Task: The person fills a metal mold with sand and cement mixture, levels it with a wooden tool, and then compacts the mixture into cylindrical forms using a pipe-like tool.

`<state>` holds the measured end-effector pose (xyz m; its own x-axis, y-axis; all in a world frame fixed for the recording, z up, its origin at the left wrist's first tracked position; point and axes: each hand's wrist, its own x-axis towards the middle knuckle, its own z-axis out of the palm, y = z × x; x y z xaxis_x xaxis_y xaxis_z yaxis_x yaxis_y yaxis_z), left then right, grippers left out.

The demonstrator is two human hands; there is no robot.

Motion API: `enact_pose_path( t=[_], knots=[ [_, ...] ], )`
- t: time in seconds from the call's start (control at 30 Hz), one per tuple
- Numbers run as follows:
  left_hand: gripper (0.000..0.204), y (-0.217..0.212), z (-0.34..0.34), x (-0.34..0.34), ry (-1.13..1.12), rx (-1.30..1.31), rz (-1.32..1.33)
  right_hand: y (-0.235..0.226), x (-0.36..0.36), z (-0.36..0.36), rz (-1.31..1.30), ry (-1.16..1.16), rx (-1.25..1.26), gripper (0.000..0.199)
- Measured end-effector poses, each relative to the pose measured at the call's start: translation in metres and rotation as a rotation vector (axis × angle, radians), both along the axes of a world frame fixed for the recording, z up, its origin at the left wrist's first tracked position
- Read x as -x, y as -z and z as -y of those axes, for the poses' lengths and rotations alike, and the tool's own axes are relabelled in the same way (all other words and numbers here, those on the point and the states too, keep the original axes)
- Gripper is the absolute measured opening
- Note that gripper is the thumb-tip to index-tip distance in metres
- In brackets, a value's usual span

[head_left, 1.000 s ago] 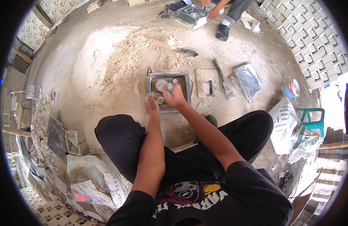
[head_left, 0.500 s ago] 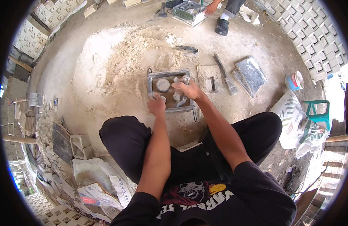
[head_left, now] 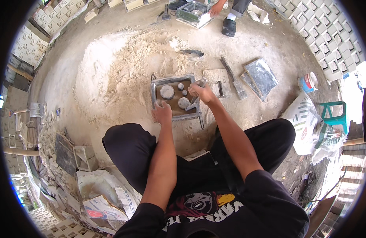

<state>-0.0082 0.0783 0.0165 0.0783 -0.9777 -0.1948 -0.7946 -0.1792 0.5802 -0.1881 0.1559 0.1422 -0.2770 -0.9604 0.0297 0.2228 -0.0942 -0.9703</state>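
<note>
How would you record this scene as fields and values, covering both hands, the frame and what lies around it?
Left hand: at the near left corner of the frame
Right hand: gripping a hand tool at the right side
Frame contents: four round pieces, sizes differing
Beyond frame: pale powdery heap
Right of frame: pale board, long tool, grey plates
Top of view: co-worker's hand at a box

The right hand (head_left: 200, 93), earlier over the round pieces (head_left: 183, 103), has moved to the right wall of the rectangular frame (head_left: 187, 116) with its tool (head_left: 193, 104), uncovering them. The left hand (head_left: 162, 112) has drawn back toward the near left corner, and the small disc by its fingertips no longer shows there.
</note>
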Motion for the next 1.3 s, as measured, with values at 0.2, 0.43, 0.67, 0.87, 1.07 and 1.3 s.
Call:
enact_pose_path(
  t=[0.2,0.43,0.67,0.87,1.07,1.3],
  knots=[
    [0.058,-0.018,-0.005,0.009,0.011,-0.030,-0.067,0.021,0.003,0.001,-0.030,0.015,-0.095,0.033],
    [0.058,-0.018,-0.008,-0.001,0.044,0.007,-0.033,0.012,-0.009,0.010,-0.180,-0.086,-0.204,0.013],
    [0.059,-0.017,-0.003,-0.003,0.031,-0.030,-0.026,-0.016,-0.014,0.005,-0.054,0.066,-0.174,0.017],
    [0.058,-0.020,0.008,0.006,-0.007,-0.081,0.014,0.015,-0.001,0.014,0.043,0.129,-0.162,0.033],
    [0.054,0.001,0.008,-0.009,0.059,0.010,-0.110,-0.045,0.016,0.022,0.252,0.537,-0.137,0.030],
    [0.045,-0.042,0.011,0.038,0.448,0.373,-0.543,-0.094,0.036,0.018,-0.097,0.784,-0.144,0.047]
  ],
)
